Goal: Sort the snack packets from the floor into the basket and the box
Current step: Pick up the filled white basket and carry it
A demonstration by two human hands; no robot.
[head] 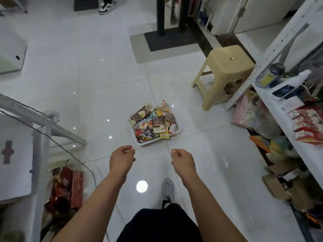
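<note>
A white plastic basket sits on the tiled floor ahead of me, piled with several snack packets in brown, yellow, red and white wrappers. My left hand and my right hand both hover just short of the basket's near edge, above the floor. The fingers of both hands are curled inward and I see nothing in either. No box for sorting is plainly visible.
A beige plastic stool stands to the right beyond the basket. White shelving with goods lines the right side; red packages lie under a white rack at left. My grey shoe is below. A black stand base lies farther ahead.
</note>
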